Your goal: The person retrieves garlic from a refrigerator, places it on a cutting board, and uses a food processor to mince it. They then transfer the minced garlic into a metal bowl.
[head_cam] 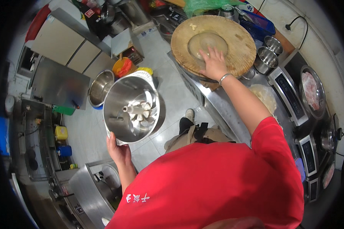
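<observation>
My left hand [119, 150] grips the rim or handle of a large steel food-processor bowl [114, 100], held over the floor at the left. Its mouth faces up, and pale chunks [144, 110] lie around the central blade hub. My right hand [215, 64], wearing a bracelet, has its fingers spread on a round translucent lid [199, 43]. The lid lies on a thick round wooden chopping block [240, 51], and it cannot be told whether the fingers grip it. A few pale bits [193, 26] sit near the block's far edge.
Beside the block stand small steel cups [266, 60] and a blue basket [258, 25]. Induction cookers [288, 94] line the right counter, with a steel bowl of raw meat [311, 88]. A bag of pale food [262, 96] lies under my right arm. A steel basin [100, 88] stands left.
</observation>
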The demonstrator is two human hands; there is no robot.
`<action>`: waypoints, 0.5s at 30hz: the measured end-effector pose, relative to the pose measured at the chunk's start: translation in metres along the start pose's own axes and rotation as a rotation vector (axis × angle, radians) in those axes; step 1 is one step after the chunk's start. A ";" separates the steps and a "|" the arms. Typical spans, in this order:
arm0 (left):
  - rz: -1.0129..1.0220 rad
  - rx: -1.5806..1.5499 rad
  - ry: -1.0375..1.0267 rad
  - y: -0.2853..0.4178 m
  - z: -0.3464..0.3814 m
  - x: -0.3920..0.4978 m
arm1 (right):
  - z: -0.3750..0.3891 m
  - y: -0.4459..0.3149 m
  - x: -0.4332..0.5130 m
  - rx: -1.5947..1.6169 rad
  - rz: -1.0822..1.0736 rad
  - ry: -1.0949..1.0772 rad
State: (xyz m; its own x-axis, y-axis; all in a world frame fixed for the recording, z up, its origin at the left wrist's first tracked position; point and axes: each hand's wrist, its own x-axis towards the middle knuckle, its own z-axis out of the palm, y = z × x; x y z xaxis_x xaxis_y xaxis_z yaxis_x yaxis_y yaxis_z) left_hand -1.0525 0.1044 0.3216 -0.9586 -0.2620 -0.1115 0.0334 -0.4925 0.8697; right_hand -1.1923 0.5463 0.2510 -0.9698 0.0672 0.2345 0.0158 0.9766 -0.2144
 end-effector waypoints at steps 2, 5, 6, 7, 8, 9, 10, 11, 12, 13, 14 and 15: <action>-0.039 -0.015 -0.081 -0.014 0.027 0.053 | 0.014 0.004 0.035 -0.072 0.051 -0.054; -0.111 -0.002 -0.115 -0.036 0.071 0.130 | 0.026 0.008 0.055 -0.019 0.066 -0.019; -0.137 -0.020 -0.217 -0.043 0.088 0.153 | 0.026 0.012 0.059 -0.009 0.097 -0.053; -0.164 -0.017 -0.267 -0.050 0.104 0.173 | 0.023 0.015 0.059 -0.056 0.067 0.000; -0.193 -0.011 -0.299 -0.056 0.120 0.193 | 0.018 0.023 0.063 -0.085 0.084 0.029; -0.229 -0.014 -0.356 -0.062 0.136 0.212 | 0.012 0.033 0.062 -0.108 0.102 0.052; -0.267 0.016 -0.410 -0.067 0.150 0.230 | 0.005 0.043 0.060 -0.129 0.113 0.083; -0.299 0.029 -0.456 -0.074 0.166 0.245 | -0.001 0.057 0.063 -0.215 0.164 0.108; -0.324 0.027 -0.506 -0.084 0.181 0.258 | -0.009 0.073 0.063 -0.220 0.251 -0.007; -0.360 0.061 -0.529 -0.093 0.195 0.269 | -0.017 0.090 0.062 -0.233 0.327 -0.111; -0.383 0.067 -0.569 -0.104 0.209 0.278 | -0.022 0.106 0.060 -0.240 0.367 -0.168; -0.425 0.098 -0.562 -0.117 0.222 0.287 | -0.024 0.121 0.059 -0.298 0.400 -0.171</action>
State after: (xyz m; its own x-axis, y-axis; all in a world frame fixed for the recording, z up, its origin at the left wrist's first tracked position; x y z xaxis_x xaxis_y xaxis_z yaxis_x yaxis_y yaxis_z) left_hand -1.3939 0.2713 0.2946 -0.8847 0.4169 -0.2086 -0.3759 -0.3733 0.8481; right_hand -1.2422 0.6732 0.2617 -0.8991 0.4370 0.0264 0.4377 0.8987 0.0291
